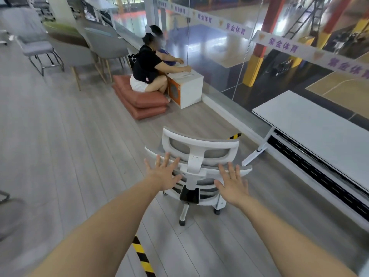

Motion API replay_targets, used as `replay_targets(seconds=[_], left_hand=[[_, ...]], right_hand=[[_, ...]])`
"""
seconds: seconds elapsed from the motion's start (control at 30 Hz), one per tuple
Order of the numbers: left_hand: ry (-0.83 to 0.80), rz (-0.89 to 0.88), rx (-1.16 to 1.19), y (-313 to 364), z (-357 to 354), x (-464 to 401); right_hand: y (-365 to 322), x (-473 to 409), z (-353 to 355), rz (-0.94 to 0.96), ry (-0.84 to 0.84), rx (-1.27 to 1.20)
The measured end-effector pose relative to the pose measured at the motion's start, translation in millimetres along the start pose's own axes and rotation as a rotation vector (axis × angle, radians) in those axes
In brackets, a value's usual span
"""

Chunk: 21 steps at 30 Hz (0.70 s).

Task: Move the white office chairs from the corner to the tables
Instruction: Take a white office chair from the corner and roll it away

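- Two bare arms are reaching out from the bottom of the view, over a grey wood floor (60, 148).
- A strip of yellow and black tape (142, 256) is lying on the floor between the arms.
- The left hand (162, 174) is spreading its fingers wide and holding nothing. It is showing in front of the left side of the chair's back, but I cannot tell if it is touching.
- The right hand (233, 185) is also spreading its fingers wide and holding nothing. It is showing in front of the right side of the chair's back.
- The white office chair (196, 156) is standing on its wheels just past the hands, with its back to the camera.
- A long white table (311, 124) is standing to the right of the chair, near a glass wall (229, 56).
- Farther off, a person in a black top (147, 64) is sitting on red cushions (143, 102) and reaching over a white box (187, 88).
- Grey chairs (75, 48) are standing at the far left.
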<state>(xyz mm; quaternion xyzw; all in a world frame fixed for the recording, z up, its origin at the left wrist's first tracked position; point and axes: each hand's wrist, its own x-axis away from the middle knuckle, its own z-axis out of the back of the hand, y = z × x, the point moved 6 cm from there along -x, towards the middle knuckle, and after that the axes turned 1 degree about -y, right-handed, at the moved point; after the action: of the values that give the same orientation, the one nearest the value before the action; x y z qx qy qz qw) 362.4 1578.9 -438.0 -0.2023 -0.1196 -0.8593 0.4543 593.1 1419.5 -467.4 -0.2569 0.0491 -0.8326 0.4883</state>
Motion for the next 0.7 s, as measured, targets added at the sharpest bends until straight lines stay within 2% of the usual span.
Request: replay_targets(seconds=[0.17, 0.33, 0.43, 0.53, 0.7], left_hand=[[0.016, 0.001, 0.055, 3.5, -4.8, 13.8], [0.181, -0.075, 0.114, 18.7, -5.8, 52.0], [0.272, -0.153, 0.017, 32.5, -5.7, 77.1], [0.291, -0.231, -0.088, 53.3, -4.7, 103.6], [0.319, -0.338, -0.107, 121.9, 3.3, 153.7]], right_hand=[[-4.4, 10.5, 0.9, 0.005, 0.032, 0.019], [-9.7, 39.6, 6.8, -0.002, 0.019, 0.026], [-3.9, 65.6, 10.7, -0.021, 0.044, 0.012], [7.2, 101.8, 17.1, -0.041, 0.101, -0.039], [49.2, 187.9, 26.4, -0.096, 0.220, -0.048]])
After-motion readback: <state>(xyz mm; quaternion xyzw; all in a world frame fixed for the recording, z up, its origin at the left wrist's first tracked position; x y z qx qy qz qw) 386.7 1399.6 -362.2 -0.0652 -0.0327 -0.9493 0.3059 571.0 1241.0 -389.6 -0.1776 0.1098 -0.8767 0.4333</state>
